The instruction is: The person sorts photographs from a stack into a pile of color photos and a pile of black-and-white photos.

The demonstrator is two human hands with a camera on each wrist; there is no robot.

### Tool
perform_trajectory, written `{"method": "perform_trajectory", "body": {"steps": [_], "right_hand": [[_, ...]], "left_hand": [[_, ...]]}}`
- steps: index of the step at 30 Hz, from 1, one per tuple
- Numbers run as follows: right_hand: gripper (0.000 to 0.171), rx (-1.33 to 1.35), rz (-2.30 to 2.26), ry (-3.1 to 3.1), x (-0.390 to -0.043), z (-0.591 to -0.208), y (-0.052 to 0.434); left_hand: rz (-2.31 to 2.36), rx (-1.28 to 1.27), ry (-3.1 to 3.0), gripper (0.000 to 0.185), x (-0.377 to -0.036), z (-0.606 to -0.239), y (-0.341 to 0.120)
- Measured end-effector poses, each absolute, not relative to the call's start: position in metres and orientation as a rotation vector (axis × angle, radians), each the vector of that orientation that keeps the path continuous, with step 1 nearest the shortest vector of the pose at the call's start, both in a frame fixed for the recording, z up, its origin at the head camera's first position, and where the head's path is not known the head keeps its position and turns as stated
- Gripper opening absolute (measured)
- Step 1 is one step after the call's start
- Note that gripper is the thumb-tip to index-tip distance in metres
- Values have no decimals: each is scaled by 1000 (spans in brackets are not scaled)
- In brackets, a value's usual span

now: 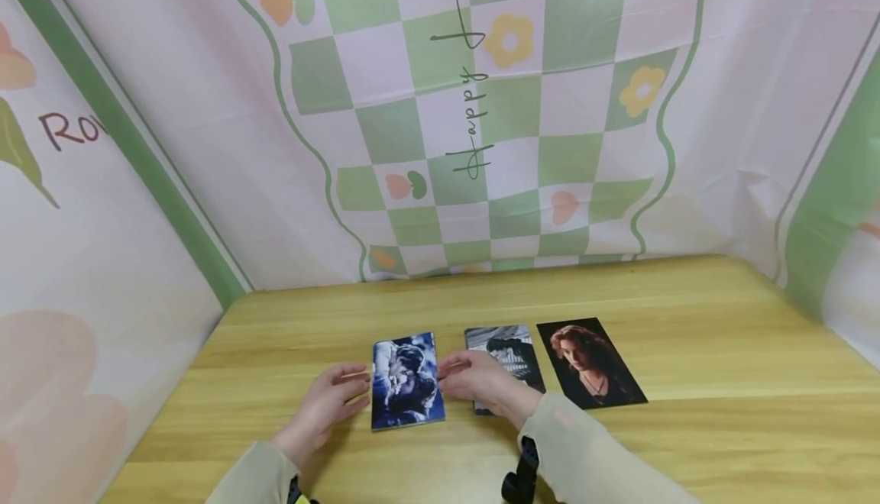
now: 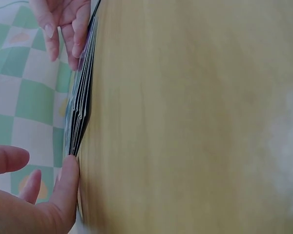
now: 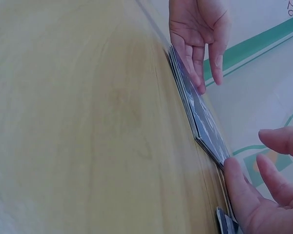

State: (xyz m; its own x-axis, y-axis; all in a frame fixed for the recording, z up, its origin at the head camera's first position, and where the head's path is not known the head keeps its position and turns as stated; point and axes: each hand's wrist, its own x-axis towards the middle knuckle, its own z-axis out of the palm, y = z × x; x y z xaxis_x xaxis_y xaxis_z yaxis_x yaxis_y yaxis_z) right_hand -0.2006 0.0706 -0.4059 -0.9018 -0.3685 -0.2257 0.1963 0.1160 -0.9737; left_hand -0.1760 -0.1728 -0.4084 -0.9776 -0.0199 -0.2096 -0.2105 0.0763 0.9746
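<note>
both hands, left hand point(image 1: 323, 406) and right hand point(image 1: 484, 383), fingers straight, flank my stack point(image 1: 406, 382); i'd press its edges evenly to square it.

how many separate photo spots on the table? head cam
3: a blue stack between both hands, a grey photo partly behind the right hand, a portrait furthest right. The stack hides more prints.

Both hands, left point(image 1: 328, 401) and right point(image 1: 483, 383), lie low, fingers relaxed, fingertips pointing inward.
</note>
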Motion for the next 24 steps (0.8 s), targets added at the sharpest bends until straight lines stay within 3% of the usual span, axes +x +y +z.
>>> {"method": "perform_trajectory", "body": {"steps": [24], "right_hand": [[29,-55,-1924,1952,-200,-402,65]], "left_hand": [[2004,-251,2207,37,-179,-411,-170]]}}
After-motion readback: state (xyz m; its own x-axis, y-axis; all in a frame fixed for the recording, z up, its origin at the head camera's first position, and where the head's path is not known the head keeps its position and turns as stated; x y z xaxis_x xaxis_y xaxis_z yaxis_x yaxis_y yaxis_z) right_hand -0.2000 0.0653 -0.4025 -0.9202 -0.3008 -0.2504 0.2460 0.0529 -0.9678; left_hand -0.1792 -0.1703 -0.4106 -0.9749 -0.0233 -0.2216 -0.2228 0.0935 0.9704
